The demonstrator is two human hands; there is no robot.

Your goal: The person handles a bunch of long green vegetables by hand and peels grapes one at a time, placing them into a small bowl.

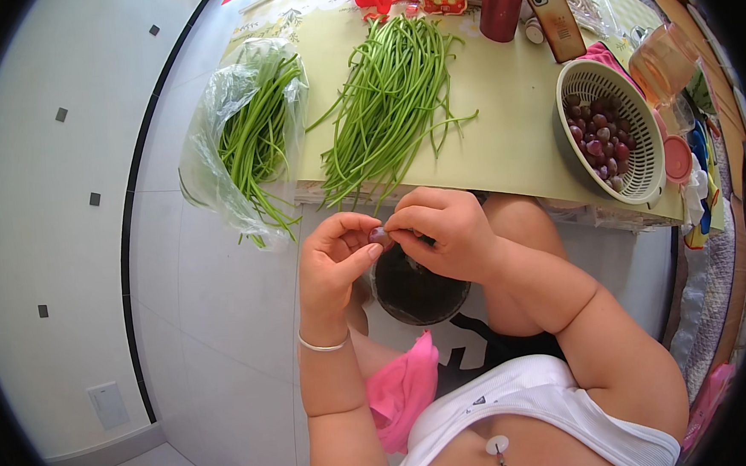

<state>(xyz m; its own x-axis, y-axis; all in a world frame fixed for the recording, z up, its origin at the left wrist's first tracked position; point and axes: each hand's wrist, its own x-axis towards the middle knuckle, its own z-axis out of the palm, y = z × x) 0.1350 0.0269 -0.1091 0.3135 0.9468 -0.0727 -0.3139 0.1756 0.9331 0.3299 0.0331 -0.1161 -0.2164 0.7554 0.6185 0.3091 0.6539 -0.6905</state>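
Between the fingertips of my left hand (338,258) is a small purple grape (377,235), held in a pinch of thumb and fingers. My right hand (445,231) meets it from the other side, thumb and index finger pressed together at the grape's edge. Whether loose skin is between those right fingers is too small to tell. Both hands are over a dark round bin (419,290) between my legs. To the right on the table, more red-purple grapes (599,134) lie in a pale strainer basket (645,169).
On the yellow-covered table (496,153) lies a pile of long green stems (395,103). More stems stick out of a clear plastic bag (203,171) at the left edge. A dark red flask (502,3), a phone (555,18) and an orange-tinted jug (664,63) stand at the back right.
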